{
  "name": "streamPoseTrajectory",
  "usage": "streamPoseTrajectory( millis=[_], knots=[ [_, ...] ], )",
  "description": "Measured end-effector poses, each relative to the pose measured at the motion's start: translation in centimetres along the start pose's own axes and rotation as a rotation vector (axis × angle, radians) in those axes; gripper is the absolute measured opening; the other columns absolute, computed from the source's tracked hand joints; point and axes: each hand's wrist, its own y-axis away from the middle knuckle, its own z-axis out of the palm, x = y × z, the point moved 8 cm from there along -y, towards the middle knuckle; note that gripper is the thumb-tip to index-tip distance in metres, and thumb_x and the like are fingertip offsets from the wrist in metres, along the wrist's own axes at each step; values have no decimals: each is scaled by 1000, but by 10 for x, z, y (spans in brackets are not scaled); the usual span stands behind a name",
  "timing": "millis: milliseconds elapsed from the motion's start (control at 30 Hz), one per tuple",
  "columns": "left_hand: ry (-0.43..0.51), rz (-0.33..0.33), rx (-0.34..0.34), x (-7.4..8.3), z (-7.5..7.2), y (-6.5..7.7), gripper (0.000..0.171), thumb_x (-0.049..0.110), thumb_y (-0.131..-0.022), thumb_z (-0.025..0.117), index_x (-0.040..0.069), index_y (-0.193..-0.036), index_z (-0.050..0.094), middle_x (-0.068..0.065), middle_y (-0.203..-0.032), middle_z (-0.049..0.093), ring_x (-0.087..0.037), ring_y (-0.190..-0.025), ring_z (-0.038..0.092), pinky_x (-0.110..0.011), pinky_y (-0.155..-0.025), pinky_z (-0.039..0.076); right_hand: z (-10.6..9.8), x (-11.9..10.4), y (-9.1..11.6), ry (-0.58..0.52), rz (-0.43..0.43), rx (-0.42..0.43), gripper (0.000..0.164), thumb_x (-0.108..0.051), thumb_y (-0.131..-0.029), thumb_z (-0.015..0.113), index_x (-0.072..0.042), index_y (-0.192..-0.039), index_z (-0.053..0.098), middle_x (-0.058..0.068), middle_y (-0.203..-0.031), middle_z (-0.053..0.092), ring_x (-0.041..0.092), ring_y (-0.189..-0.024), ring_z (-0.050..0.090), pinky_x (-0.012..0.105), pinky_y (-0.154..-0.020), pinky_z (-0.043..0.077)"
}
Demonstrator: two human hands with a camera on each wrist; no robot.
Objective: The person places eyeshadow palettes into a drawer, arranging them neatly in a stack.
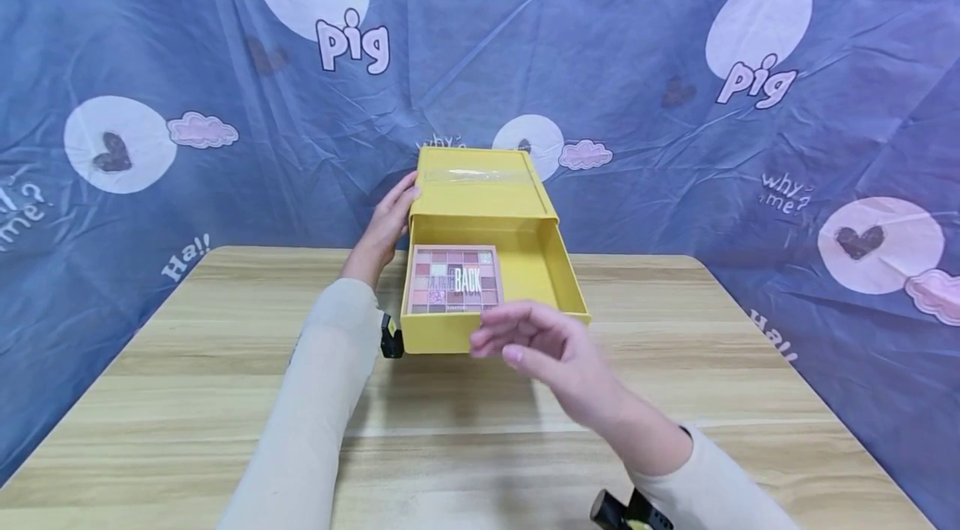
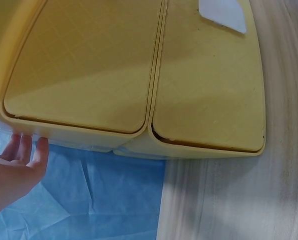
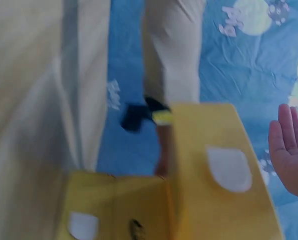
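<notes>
A yellow storage box (image 1: 480, 188) stands at the back of the table with its top drawer (image 1: 442, 334) pulled out toward me. In the drawer's left part lies an eyeshadow palette (image 1: 453, 280), its lid showing "BACK" over a grid of coloured squares. My left hand (image 1: 386, 222) rests against the box's left side near the top; its fingertips touch the box edge in the left wrist view. My right hand (image 1: 543, 351) is held in front of the drawer's right front, holding nothing, fingers loosely bent. In the right wrist view, its palm (image 3: 292, 155) shows beside the drawer.
White half-round pulls (image 3: 231, 170) sit on the drawer fronts. The wooden table (image 1: 187, 397) extends around the box. A blue printed cloth (image 1: 480, 30) hangs behind it. Black wrist cameras (image 1: 630, 509) are strapped to both wrists, the left one close to the drawer's front corner.
</notes>
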Motion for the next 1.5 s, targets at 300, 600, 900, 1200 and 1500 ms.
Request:
streamPoseTrajectory(
  millis=[300,600,900,1200,1500],
  knots=[
    [-22,-5,0,0,1,0,49,34,-87,48,25,-133,35,-1,-132,36,-15,-117,32,-45,-91,24,13,46,33,-128,155,53,24,5,-84,45,4,-107,52,10,-94,60,20,-85,58,35,-80,42],
    [-15,-10,4,2,4,0,48,33,-87,48,25,-133,35,-1,-131,37,-15,-115,33,-45,-91,24,6,91,54,-86,386,139,31,-4,-86,48,18,-108,42,21,-92,58,19,-81,59,37,-78,42],
    [-18,-2,19,1,2,1,48,32,-87,48,24,-133,36,-1,-132,36,-15,-115,33,-45,-92,23,-12,105,50,-72,483,302,38,-11,-86,51,17,-111,41,13,-87,60,21,-77,59,41,-80,41],
    [11,-9,24,2,2,1,49,31,-86,48,23,-133,36,-1,-133,34,-16,-116,33,-44,-93,23,-21,117,48,-52,363,292,37,-18,-88,48,13,-108,47,8,-84,62,18,-74,60,37,-79,42],
    [15,-2,19,1,2,0,48,30,-86,48,23,-133,36,0,-133,34,-16,-115,33,-43,-92,24,-19,105,40,-110,414,373,33,-17,-92,42,14,-97,52,3,-74,64,15,-69,61,36,-77,43]
  ],
)
